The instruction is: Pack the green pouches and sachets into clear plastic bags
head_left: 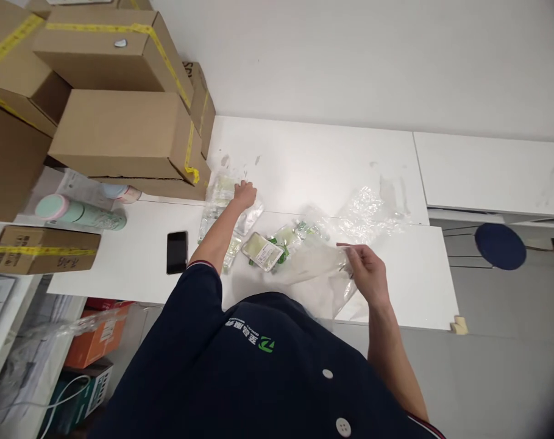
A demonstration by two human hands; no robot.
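My left hand (pixel 245 195) is on a cluster of flat green-and-white packets (pixel 219 194) at the left of the white table. Its fingers are bent down over the packets and look closed on one, though the fingertips are partly hidden. My right hand (pixel 369 272) pinches the edge of a clear plastic bag (pixel 311 266), which lies spread in front of my body. Between the hands, a packet with a printed label (pixel 262 251) rests beside the bag. More green packets (pixel 311 230) lie behind it, some under or inside clear plastic.
Cardboard boxes (pixel 116 125) with yellow tape are stacked at the left. A phone (pixel 177 252), a mint-green bottle (pixel 80 212) and a small box (pixel 43 250) lie nearby. Crumpled clear plastic (pixel 365 213) is at the back right. A blue stool (pixel 500 246) stands beyond the table's right end.
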